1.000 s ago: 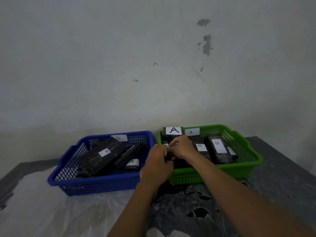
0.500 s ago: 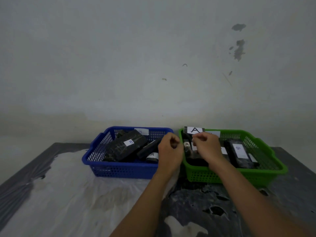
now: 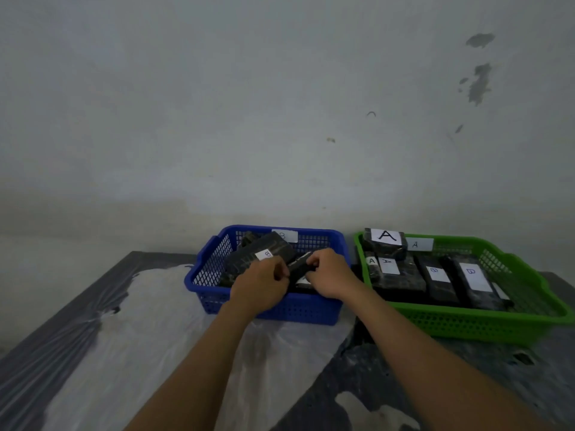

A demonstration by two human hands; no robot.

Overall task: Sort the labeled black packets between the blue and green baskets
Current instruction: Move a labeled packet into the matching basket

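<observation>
1. Two bare hands over the blue basket [image 3: 214, 269], meeting at a narrow black packet [image 3: 299, 264] tilted on edge in the basket's near right part.
2. Left hand [image 3: 259, 289] at the packet's 8 o'clock end, fingers curled and pinching it; right hand [image 3: 331, 275] at its 3 o'clock side, fingers [image 3: 312, 262] pressed onto its upper edge. Both forearms reaching in from 6 o'clock, wrists low over the near rim.
3. Label of the held packet not readable; a white slip just beneath the hands, letter hidden.
4. Blue basket tagged B on its far wall, with a larger packet marked B [image 3: 258, 259] at 10 o'clock of the hands. Green basket [image 3: 466, 325] at 3 o'clock, tagged A, holding packets marked A at its left and packets marked B [image 3: 473, 284] at its right.
5. Best handled, by judgement: turn the packet label-up before committing, lift clear of the rim, carry to the basket with the matching letter.
6. Sorting looks unfinished: B packets remaining in the A basket.
</observation>
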